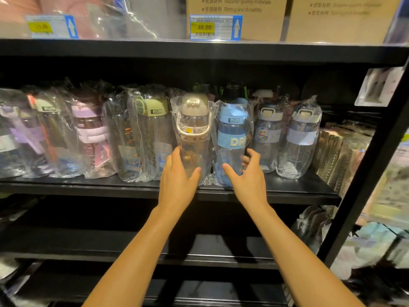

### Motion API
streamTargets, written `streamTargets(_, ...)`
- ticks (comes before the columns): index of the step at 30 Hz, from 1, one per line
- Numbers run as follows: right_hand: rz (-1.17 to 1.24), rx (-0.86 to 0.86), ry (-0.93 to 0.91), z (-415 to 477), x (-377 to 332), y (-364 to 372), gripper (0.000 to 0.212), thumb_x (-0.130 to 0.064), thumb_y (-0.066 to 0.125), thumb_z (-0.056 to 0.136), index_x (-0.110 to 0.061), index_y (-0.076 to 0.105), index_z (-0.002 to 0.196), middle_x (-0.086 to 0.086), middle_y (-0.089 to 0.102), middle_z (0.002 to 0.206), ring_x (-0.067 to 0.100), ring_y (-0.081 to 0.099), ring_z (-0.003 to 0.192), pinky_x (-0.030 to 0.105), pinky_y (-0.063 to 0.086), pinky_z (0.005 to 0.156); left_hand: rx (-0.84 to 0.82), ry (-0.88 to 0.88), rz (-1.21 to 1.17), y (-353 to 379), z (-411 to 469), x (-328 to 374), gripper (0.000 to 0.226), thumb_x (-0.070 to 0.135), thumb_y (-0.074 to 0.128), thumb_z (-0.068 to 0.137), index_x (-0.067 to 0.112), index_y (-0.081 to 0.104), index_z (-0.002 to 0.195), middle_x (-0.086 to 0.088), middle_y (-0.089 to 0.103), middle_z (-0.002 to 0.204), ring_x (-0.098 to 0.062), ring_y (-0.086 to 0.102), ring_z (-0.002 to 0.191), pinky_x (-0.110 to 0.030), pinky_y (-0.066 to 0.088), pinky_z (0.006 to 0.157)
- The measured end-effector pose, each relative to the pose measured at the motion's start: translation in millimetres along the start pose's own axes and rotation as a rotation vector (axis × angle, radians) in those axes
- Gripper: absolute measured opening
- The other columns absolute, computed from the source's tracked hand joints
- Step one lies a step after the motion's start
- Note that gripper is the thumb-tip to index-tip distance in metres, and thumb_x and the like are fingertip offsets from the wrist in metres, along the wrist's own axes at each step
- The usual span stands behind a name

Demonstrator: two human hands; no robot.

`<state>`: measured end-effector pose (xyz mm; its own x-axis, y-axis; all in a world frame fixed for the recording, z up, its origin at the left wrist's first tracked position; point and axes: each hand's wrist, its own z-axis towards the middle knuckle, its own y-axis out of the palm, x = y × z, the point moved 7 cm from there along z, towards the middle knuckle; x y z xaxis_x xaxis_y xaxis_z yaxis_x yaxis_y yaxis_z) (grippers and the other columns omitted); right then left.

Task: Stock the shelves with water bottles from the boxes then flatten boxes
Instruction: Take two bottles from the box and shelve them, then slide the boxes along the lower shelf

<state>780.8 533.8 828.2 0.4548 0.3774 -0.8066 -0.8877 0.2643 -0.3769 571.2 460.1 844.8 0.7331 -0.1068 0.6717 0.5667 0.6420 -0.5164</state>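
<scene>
Lower shelf [199, 258]: black and dim, below both bare forearms, which reach up from the bottom of the view.
Left grip [179, 173]: grasping the beige-lidded bottle [192, 134] low on its body, thumb on the front, fingers curled round its left side.
Right grip [247, 176]: grasping the blue bottle [231, 138] low down, thumb on the front, fingers curled round its right side.
Middle shelf [132, 189]: black; both grips reach over its front edge, about midway along.
Beige-lidded bottle: upright at the front edge of the middle shelf, in a clear plastic bag, its carry loop hanging down the front.
Blue bottle: upright just beside the beige-lidded one, on its right, also bagged, with a blue band lettered "DR"; the two bags touch.
Green-lidded bottle [151, 134]: bagged, upright, just left of the beige-lidded one.
Pink bottle [90, 134]: bagged, further toward the shelf's left end, among other blurred bottles.
Lilac-lidded bottles [302, 138]: two, bagged, upright, right of the blue bottle.
Gold packs [340, 156]: stood on edge at the shelf's right end.
Back row: dark-lidded bottles behind the front ones, too dim to tell apart.
Upper shelf [199, 52]: black, above the bottles.
Price tag [215, 27]: on the upper shelf's front edge, reading 46.00, with an upward arrow.
Cardboard boxes [236, 16]: on the upper shelf, behind the tag.
</scene>
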Motion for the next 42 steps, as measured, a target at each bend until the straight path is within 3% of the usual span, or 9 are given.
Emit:
streamTargets(3, -0.063, 0.064, -0.008, -13.3, -2.9, -6.0, 0.078, -0.052, 0.076, 0.089, -0.022, 0.035, 0.149, -0.003, 0.052, 0.146, 0.017, 0.052, 0.132, 0.046, 0.051, 0.104, -0.02, 0.014, 0.063, -12.7, -8.9, -3.8, 0.069, 0.04, 0.069, 0.097, 0.018, 0.036, 0.154, -0.003, 0.046, 0.149, -0.022, 0.054, 0.13, -0.038, 0.046, 0.099)
streamTargets(6, -0.201, 0.178, -0.085, -32.2, -15.0, -14.4, 0.056, -0.045, 0.077, 0.09, -0.019, 0.048, 0.13, -0.005, 0.053, 0.125, 0.017, 0.052, 0.116, 0.04, 0.052, 0.09, -0.072, 0.091, 0.218, -23.8, -19.5, -4.2, 0.048, 0.04, 0.065, 0.099, 0.019, 0.05, 0.139, -0.002, 0.053, 0.135, -0.022, 0.06, 0.116, -0.031, 0.042, 0.081)
streamTargets(10, -0.487, 0.108, -0.254, -58.7, -28.5, -1.9, 0.033, -0.041, 0.072, 0.092, -0.018, 0.055, 0.109, -0.007, 0.052, 0.104, 0.02, 0.054, 0.098, 0.037, 0.049, 0.08, -0.181, 0.18, 0.436, -32.5, -35.0, -11.9, 0.038, 0.04, 0.059, 0.101, 0.022, 0.059, 0.134, -0.001, 0.062, 0.127, -0.023, 0.059, 0.115, -0.037, 0.047, 0.086)
streamTargets(15, -0.813, 0.014, -0.29, -94.8, -37.2, 25.9, 0.043, -0.051, 0.068, 0.091, -0.014, 0.061, 0.111, 0.006, 0.062, 0.103, 0.029, 0.059, 0.093, 0.043, 0.05, 0.078, -0.276, 0.236, 0.568, -48.4, -56.8, -29.8, 0.044, 0.043, 0.053, 0.102, 0.021, 0.059, 0.139, -0.003, 0.064, 0.13, -0.026, 0.061, 0.116, -0.041, 0.05, 0.089)
streamTargets(20, -0.876, -0.094, -0.31, -138.4, -39.2, 65.0, 0.046, -0.052, 0.066, 0.091, -0.015, 0.064, 0.118, 0.007, 0.063, 0.11, 0.029, 0.059, 0.098, 0.043, 0.05, 0.084, -0.337, 0.275, 0.791, -62.3, -83.6, -69.5, 0.041, 0.047, 0.051, 0.101, 0.021, 0.061, 0.13, -0.004, 0.066, 0.118, -0.026, 0.062, 0.107, -0.04, 0.046, 0.084)
streamTargets(26, -0.868, -0.23, -0.325, -200.2, -20.0, 126.2, 0.044, -0.05, 0.064, 0.093, -0.015, 0.063, 0.12, 0.006, 0.062, 0.117, 0.028, 0.058, 0.105, 0.043, 0.047, 0.093, -0.469, 0.238, 0.864, -70.1, -126.2, -144.1, 0.038, 0.047, 0.046, 0.104, 0.019, 0.056, 0.127, -0.004, 0.062, 0.115, -0.027, 0.06, 0.107, -0.04, 0.043, 0.086)
streamTargets(30, -0.864, -0.359, -0.311, -250.9, 14.9, 174.6, 0.046, -0.048, 0.063, 0.095, -0.012, 0.062, 0.124, 0.009, 0.062, 0.117, 0.032, 0.059, 0.107, 0.046, 0.044, 0.096, -0.534, 0.202, 0.859, -69.4, -169.7, -210.1, 0.036, 0.035, 0.072, 0.09, 0.008, 0.066, 0.114, -0.016, 0.065, 0.099, -0.04, 0.063, 0.092, -0.047, 0.049, 0.08)
streamTargets(37, -0.886, -0.604, -0.207, -347.1, 97.0, 256.3, 0.041, -0.044, 0.069, 0.089, -0.009, 0.064, 0.11, 0.012, 0.059, 0.1, 0.037, 0.057, 0.091, 0.046, 0.043, 0.08, -0.771, -0.045, 0.912, -49.4, -263.3, -332.2, 0.051, 0.042, 0.059, 0.097, 0.016, 0.052, 0.14, -0.016, 0.061, 0.125, -0.04, 0.056, 0.119, -0.053, 0.044, 0.099)
streamTargets(42, -0.878, -0.791, -0.074, -417.9, 165.6, 295.2, 0.05, -0.047, 0.068, 0.091, -0.01, 0.062, 0.123, 0.013, 0.059, 0.11, 0.035, 0.055, 0.105, 0.046, 0.042, 0.092, -0.902, -0.077, 0.931, -15.6, -329.4, -395.4, 0.056, 0.037, 0.057, 0.097, 0.014, 0.048, 0.147, -0.022, 0.058, 0.136, -0.044, 0.052, 0.129, -0.057, 0.042, 0.107)
